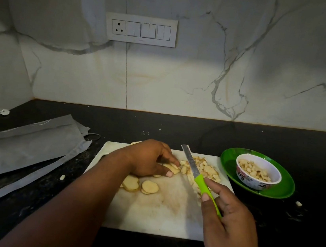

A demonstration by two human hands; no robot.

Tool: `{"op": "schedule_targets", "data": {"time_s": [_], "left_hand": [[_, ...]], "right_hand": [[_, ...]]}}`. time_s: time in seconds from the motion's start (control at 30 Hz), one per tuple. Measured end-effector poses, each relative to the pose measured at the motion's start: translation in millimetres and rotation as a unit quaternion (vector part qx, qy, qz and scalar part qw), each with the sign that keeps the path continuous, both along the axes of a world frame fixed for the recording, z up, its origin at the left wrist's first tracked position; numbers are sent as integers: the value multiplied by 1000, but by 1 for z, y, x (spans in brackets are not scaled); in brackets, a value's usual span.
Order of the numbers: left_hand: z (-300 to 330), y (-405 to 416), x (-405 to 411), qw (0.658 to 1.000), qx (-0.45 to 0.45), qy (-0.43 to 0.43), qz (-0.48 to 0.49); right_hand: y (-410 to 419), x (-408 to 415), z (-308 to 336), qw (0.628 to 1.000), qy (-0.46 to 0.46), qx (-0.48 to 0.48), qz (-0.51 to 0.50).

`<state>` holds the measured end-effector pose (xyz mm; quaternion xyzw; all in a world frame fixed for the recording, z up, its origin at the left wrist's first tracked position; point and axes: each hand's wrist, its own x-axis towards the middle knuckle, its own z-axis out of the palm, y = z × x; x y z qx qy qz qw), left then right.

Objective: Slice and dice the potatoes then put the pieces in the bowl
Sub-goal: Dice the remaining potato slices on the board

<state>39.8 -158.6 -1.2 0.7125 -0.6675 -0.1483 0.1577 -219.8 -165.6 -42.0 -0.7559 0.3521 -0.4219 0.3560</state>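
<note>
1. Single head view, worn high, looking forward and down at a counter (178, 129) and the wall (185, 74) behind.
2. Wide-angle, with straight edges bowed near the frame borders.
3. Close over a board (156, 211) at lower centre; both forearms entering from the bottom edge.

From my remote seat, the near half of the cutting board (152, 215) lies open; potato slices (139, 185) and a diced pile (206, 168) crowd its far half, grey bags (23, 150) block left, plate (279, 192) and bowl (258, 172) right.
</note>
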Motion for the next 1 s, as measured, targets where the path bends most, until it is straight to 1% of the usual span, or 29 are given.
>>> {"op": "schedule_targets", "data": {"time_s": [0.17, 0.33, 0.5, 0.63, 0.77, 0.9, 1.0], "left_hand": [[-2, -6, -13, 998, -21, 16, 49], [-6, -6, -24, 995, -38, 9, 91], [-2, 11, -12, 989, -61, 82, 107], [-2, 13, -4, 984, -69, 107, 126], [-4, 8, -10, 981, -80, 129, 120], [-2, 5, -15, 982, -100, 110, 117], [-3, 5, -16, 990, -86, 74, 90]], "right_hand": [[0, -1, 1, 1000, 14, -5, 3], [0, 1, 1, 1000, 17, -13, -6], [1, 1, 2, 1000, 16, -7, -9], [1, 1, 2, 1000, 24, -7, -9], [2, 1, 3, 1000, 23, -8, -6], [2, 1, 3, 1000, 23, -8, -5], [2, 1, 2, 1000, 24, -12, -6]]}}
